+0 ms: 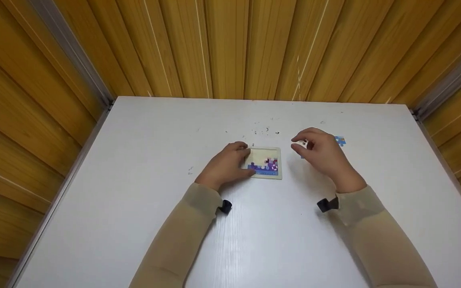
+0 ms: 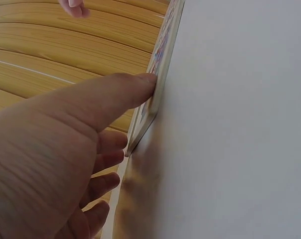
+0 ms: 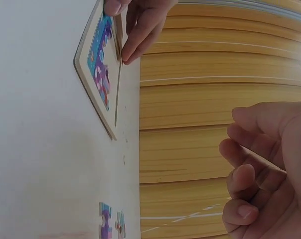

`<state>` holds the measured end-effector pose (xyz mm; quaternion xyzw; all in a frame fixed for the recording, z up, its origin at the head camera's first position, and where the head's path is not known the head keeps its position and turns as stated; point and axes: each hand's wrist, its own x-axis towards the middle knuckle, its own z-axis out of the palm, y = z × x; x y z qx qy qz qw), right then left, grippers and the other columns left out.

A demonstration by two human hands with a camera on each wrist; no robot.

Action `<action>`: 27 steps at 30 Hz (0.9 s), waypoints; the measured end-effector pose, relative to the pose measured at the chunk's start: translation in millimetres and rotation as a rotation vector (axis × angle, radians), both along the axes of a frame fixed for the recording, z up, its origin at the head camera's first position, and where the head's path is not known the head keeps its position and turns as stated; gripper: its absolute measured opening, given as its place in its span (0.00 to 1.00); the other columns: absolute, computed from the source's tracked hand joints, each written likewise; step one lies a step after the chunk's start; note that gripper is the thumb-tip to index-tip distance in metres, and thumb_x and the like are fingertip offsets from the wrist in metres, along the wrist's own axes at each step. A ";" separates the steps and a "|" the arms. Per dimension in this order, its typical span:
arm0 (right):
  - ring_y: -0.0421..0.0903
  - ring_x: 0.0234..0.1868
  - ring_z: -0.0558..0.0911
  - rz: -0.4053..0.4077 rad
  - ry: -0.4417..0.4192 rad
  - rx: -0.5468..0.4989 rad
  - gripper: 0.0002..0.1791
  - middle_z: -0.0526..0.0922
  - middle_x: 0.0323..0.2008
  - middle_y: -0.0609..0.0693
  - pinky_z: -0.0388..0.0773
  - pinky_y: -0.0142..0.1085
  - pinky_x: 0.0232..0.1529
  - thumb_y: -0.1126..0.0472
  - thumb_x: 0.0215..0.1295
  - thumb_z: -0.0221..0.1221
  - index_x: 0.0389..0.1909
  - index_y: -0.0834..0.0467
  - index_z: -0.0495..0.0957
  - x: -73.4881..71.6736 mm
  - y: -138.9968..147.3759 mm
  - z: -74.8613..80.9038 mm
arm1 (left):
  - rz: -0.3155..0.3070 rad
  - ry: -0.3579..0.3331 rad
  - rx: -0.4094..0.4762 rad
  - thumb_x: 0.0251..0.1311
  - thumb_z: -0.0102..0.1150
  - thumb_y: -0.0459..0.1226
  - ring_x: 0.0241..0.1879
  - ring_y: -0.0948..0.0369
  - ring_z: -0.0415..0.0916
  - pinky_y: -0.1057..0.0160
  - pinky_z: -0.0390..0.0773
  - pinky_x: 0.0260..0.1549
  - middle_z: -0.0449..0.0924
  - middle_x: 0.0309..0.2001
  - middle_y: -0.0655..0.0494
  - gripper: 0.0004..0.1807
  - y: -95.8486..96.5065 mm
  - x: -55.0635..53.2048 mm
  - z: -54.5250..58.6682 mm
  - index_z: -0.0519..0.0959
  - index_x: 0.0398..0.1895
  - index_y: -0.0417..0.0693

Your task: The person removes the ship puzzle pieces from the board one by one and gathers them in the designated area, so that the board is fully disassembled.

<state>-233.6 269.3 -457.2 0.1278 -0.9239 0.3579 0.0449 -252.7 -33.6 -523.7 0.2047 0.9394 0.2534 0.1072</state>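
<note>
a left hand holds a flat puzzle board, and a right hand floats beside it with nothing in it.
the puzzle board (image 1: 262, 155) lies flat on the white table (image 1: 270, 232); the set-in pieces (image 1: 263, 171) fill the side near the person. the left hand (image 1: 227, 164) has its thumb on the near edge and fingers at the far edge. the right hand (image 1: 324, 154) is loosely curled, with a small gap between thumb and pointer finger. two loose pieces (image 3: 105, 220) lie to the board's right. the board looks light, stiff and smooth, so it may slide; its edges seem best to hold. the pieces look thin and light, so pinch their sides gently. no words or brand can be read.
</note>
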 end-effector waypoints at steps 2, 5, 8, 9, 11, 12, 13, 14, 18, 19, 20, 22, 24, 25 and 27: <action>0.48 0.42 0.79 -0.009 -0.003 -0.008 0.10 0.91 0.58 0.53 0.75 0.29 0.41 0.59 0.79 0.70 0.53 0.56 0.93 1.0 -3.9 0.5 | 0.001 -0.001 0.002 0.71 0.76 0.56 0.89 0.52 0.62 0.52 0.65 0.89 0.67 0.87 0.54 0.45 0.2 -0.4 1.0 0.74 0.85 0.49; 0.49 0.42 0.79 -0.003 -0.017 -0.011 0.10 0.92 0.58 0.53 0.75 0.31 0.42 0.58 0.79 0.70 0.54 0.56 0.93 2.0 -8.3 -1.3 | -0.006 -0.003 0.007 0.70 0.77 0.55 0.89 0.51 0.62 0.52 0.65 0.89 0.67 0.87 0.54 0.44 0.3 -0.8 1.5 0.74 0.84 0.48; 0.49 0.41 0.78 0.008 -0.043 0.000 0.11 0.92 0.58 0.53 0.75 0.34 0.42 0.58 0.79 0.70 0.55 0.57 0.93 1.8 -11.8 -6.7 | -0.012 0.000 0.012 0.70 0.77 0.54 0.89 0.51 0.63 0.52 0.66 0.89 0.67 0.87 0.53 0.44 0.0 -1.6 0.8 0.74 0.84 0.47; 0.50 0.41 0.78 0.011 -0.054 -0.002 0.11 0.92 0.58 0.53 0.75 0.34 0.42 0.58 0.79 0.70 0.55 0.57 0.93 1.8 -12.5 -8.7 | -0.014 0.002 0.013 0.70 0.78 0.54 0.89 0.51 0.63 0.52 0.66 0.89 0.68 0.86 0.52 0.45 0.0 -1.8 0.5 0.74 0.84 0.46; 0.50 0.41 0.79 0.008 -0.072 0.001 0.12 0.92 0.58 0.53 0.75 0.35 0.42 0.58 0.79 0.70 0.56 0.58 0.93 1.7 -14.0 -12.9 | -0.012 0.002 0.014 0.70 0.78 0.55 0.88 0.51 0.64 0.52 0.66 0.89 0.68 0.86 0.52 0.45 0.4 -2.4 0.2 0.74 0.84 0.45; 0.50 0.41 0.78 0.003 -0.084 0.006 0.12 0.92 0.58 0.53 0.76 0.35 0.42 0.58 0.79 0.70 0.56 0.57 0.93 1.6 -14.6 -14.9 | -0.010 0.000 0.014 0.70 0.78 0.55 0.88 0.51 0.64 0.52 0.66 0.89 0.69 0.86 0.52 0.46 0.7 -2.5 0.4 0.74 0.84 0.45; 0.50 0.42 0.79 0.001 -0.096 0.007 0.13 0.92 0.58 0.53 0.76 0.35 0.42 0.57 0.79 0.70 0.57 0.57 0.93 1.4 -15.3 -16.8 | -0.007 -0.003 0.012 0.70 0.78 0.55 0.88 0.51 0.64 0.53 0.65 0.89 0.69 0.86 0.52 0.46 0.8 -2.6 0.1 0.74 0.84 0.44; 0.50 0.42 0.79 0.001 -0.105 0.008 0.13 0.92 0.58 0.53 0.76 0.35 0.42 0.57 0.79 0.70 0.57 0.57 0.92 1.1 -16.0 -18.4 | -0.005 -0.005 0.011 0.70 0.77 0.56 0.88 0.51 0.64 0.53 0.65 0.89 0.69 0.86 0.52 0.46 0.9 -2.7 0.2 0.74 0.84 0.44; 0.50 0.43 0.79 0.006 -0.149 0.021 0.15 0.91 0.60 0.53 0.78 0.36 0.43 0.55 0.79 0.71 0.60 0.56 0.92 -1.0 -17.4 -23.3 | 0.001 -0.010 0.011 0.70 0.77 0.56 0.88 0.51 0.64 0.52 0.65 0.89 0.69 0.86 0.52 0.46 1.4 -3.0 0.7 0.74 0.84 0.45; 0.50 0.43 0.79 0.013 -0.159 0.019 0.16 0.91 0.61 0.54 0.78 0.36 0.44 0.55 0.79 0.71 0.61 0.56 0.91 -1.4 -17.2 -24.3 | 0.002 -0.010 0.012 0.70 0.77 0.56 0.88 0.51 0.64 0.52 0.65 0.89 0.69 0.86 0.52 0.46 1.6 -3.0 0.5 0.75 0.84 0.45; 0.51 0.44 0.80 0.016 -0.169 0.020 0.16 0.90 0.62 0.54 0.78 0.37 0.44 0.56 0.79 0.71 0.62 0.56 0.91 -1.7 -17.1 -25.2 | 0.003 -0.010 0.013 0.70 0.77 0.56 0.88 0.51 0.64 0.52 0.66 0.89 0.69 0.86 0.52 0.45 1.7 -3.0 0.4 0.75 0.83 0.45; 0.51 0.45 0.80 0.021 -0.186 0.027 0.18 0.89 0.64 0.55 0.79 0.37 0.45 0.55 0.79 0.70 0.64 0.56 0.90 -2.6 -16.8 -27.0 | 0.004 -0.011 0.017 0.69 0.78 0.56 0.88 0.51 0.64 0.52 0.65 0.89 0.69 0.86 0.51 0.45 1.7 -2.9 -0.2 0.75 0.83 0.45; 0.52 0.46 0.80 0.028 -0.204 0.032 0.19 0.88 0.66 0.55 0.79 0.39 0.48 0.55 0.79 0.70 0.66 0.56 0.89 -3.3 -16.9 -28.7 | 0.006 -0.013 0.018 0.69 0.78 0.56 0.88 0.50 0.64 0.52 0.65 0.89 0.69 0.86 0.51 0.45 1.7 -2.8 -0.5 0.76 0.82 0.45; 0.52 0.47 0.80 0.027 -0.221 0.035 0.20 0.88 0.67 0.54 0.80 0.40 0.49 0.55 0.80 0.70 0.67 0.55 0.89 -3.5 -17.1 -29.9 | 0.007 -0.015 0.016 0.69 0.78 0.56 0.88 0.50 0.64 0.52 0.65 0.89 0.69 0.86 0.51 0.44 1.8 -2.7 -0.6 0.76 0.82 0.45; 0.52 0.50 0.80 0.021 -0.258 0.042 0.21 0.85 0.70 0.53 0.81 0.41 0.51 0.54 0.81 0.69 0.69 0.54 0.88 -3.1 -18.5 -32.5 | 0.007 -0.020 0.011 0.70 0.77 0.56 0.88 0.50 0.64 0.51 0.65 0.89 0.68 0.86 0.52 0.44 1.7 -2.4 -0.5 0.76 0.83 0.45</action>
